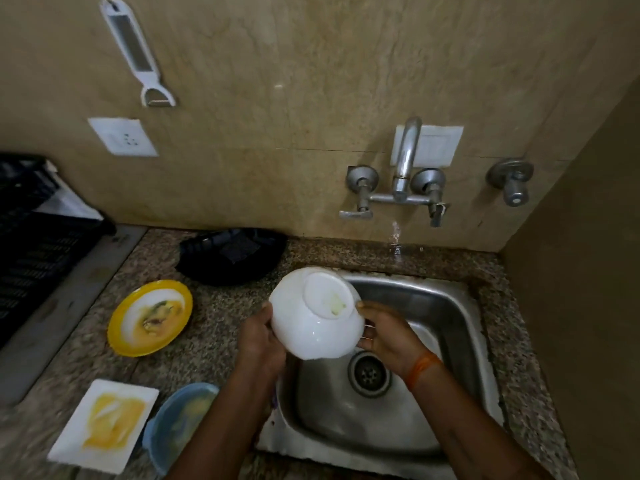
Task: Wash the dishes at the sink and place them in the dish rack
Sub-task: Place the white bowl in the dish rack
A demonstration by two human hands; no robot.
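Note:
A white bowl is held upside down over the left side of the steel sink, its base facing up with a small greenish smear. My left hand grips the bowl's left side. My right hand holds its right side with curled fingers. A yellow-rimmed dirty plate lies on the counter to the left. Nearer me sit a white square plate with yellow residue and a blue bowl. The black dish rack stands at far left.
The wall tap lets a thin stream of water fall behind the sink. A black basket rests on the granite counter by the wall. A white grater hangs above a socket. A side wall closes the right.

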